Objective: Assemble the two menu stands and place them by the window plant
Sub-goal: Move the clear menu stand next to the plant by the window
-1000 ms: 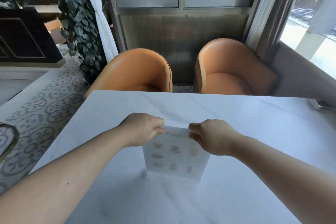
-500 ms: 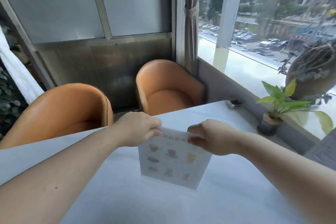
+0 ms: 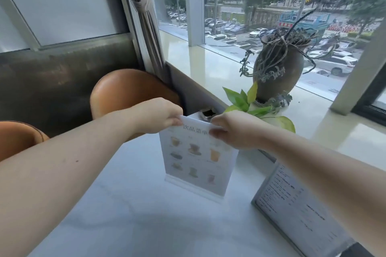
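Our left hand (image 3: 158,116) pinches the top left corner of the drinks menu stand (image 3: 196,160), our right hand (image 3: 234,130) pinches the top right, fingers closed on it. It stands upright on the table (image 3: 129,215), base at the surface. The window plant (image 3: 250,102) lies beyond, right-forward, nearer our right hand; the second stand (image 3: 292,204) waits right. A second ago we faced the chairs; now we're at the window.

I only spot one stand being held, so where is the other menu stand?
The text menu stand stands at the head view's lower right on the table, partly behind the right forearm, right of the held drinks menu stand.
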